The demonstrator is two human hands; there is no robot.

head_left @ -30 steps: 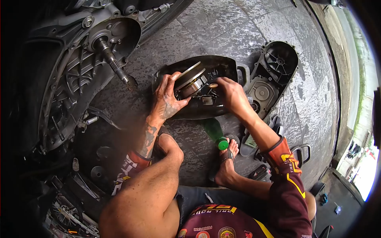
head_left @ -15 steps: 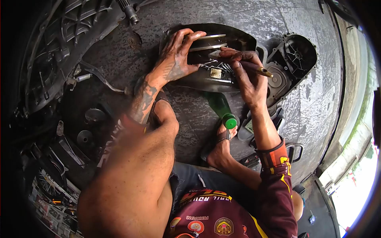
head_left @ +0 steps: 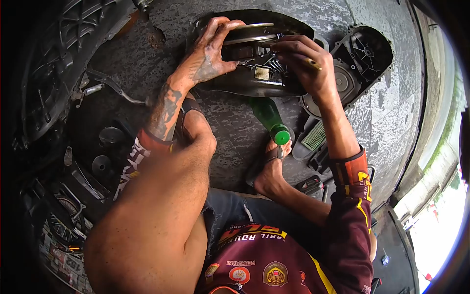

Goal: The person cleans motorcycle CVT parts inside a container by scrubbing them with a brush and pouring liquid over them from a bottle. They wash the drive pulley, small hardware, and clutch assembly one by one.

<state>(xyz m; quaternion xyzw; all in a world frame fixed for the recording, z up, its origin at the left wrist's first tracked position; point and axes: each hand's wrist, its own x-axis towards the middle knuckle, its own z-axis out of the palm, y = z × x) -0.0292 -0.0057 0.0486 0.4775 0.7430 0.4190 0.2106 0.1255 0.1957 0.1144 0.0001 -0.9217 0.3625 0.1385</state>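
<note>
My left hand (head_left: 208, 54) is closed around the left side of a metal pulley (head_left: 252, 40), whose two disc edges show, fingers over the top and thumb below. The pulley sits in a black oil-stained tray (head_left: 235, 87). My right hand (head_left: 308, 63) grips a paintbrush (head_left: 312, 63) at the tray's right side. Its handle end sticks out above the knuckles; the bristles are hidden behind my fingers. Several bolts (head_left: 276, 64) and a small block with a whitish face (head_left: 262, 73) lie in the tray below the pulley.
A green bottle (head_left: 267, 112) lies by my foot. To the right are a black engine cover (head_left: 364, 61) and an air filter (head_left: 313, 137). A black plastic panel (head_left: 73, 49), a stand with a spring (head_left: 105, 85) and metal discs (head_left: 102, 165) lie left.
The tray and both hands appear higher in view. My right hand has turned and shifted, and its brush handle now points more toward me. My left hand keeps its hold on the pulley.
</note>
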